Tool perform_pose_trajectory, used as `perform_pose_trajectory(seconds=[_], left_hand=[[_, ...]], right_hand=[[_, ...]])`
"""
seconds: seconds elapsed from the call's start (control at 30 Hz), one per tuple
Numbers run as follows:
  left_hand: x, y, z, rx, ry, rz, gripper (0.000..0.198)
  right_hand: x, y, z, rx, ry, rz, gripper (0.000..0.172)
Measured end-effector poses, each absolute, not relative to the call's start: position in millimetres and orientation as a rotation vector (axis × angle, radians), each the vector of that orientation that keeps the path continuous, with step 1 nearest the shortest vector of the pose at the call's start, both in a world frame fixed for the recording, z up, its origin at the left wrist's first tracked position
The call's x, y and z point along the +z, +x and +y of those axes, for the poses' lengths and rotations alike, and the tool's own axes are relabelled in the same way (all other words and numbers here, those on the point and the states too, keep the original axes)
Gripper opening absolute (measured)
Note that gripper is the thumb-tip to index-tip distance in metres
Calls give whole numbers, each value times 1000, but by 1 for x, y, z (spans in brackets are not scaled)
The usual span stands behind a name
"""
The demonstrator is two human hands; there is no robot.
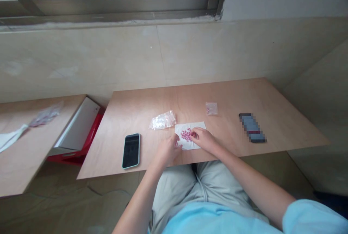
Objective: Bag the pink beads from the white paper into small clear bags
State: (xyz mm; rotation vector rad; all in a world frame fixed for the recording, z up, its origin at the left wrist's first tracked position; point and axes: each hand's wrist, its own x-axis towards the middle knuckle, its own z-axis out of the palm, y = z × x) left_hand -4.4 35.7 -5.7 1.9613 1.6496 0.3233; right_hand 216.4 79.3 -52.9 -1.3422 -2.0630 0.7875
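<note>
Across the middle of the scene stretches a pale wooden bench (288,129), with a white sheet (194,145) lying at its near edge. A dark phone (131,150) lies to the left and a pixelated device (252,128) to the right, both well apart from the sheet. The right hand (200,137) reaches over the sheet, its fingertips bunched against the pieces; I cannot tell whether one is pinched. The left hand (172,147) curls at the sheet's left edge, thumb and fingers seemingly a little apart, though what lies between them is unclear. Just beyond the sheet's far left corner lies a heap of clear bags (163,120); farther off, to the right, lies one small bag (211,109). Smallest are the pink pieces (186,135), clustered mid-sheet between the hands. The step in hand looks like sorting or picking at them; the next move calls for a light fingertip pinch that leaves neighbouring pieces undisturbed.
</note>
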Motion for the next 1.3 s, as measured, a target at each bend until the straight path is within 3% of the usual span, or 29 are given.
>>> perform_pose_trajectory(seconds=[0.87, 1.1, 1.3], left_hand=[[-15, 4, 34, 405, 1988, 1650, 20], [-17, 10, 32, 453, 1948, 1687, 19], [-21, 15, 32, 572, 1949, 1672, 15]], right_hand=[[-61, 219, 79, 727, -1374, -2079, 6], [-42, 206, 73, 985, -1296, -1786, 12], [-25, 198, 70, 1048, -1078, -1918, 15]])
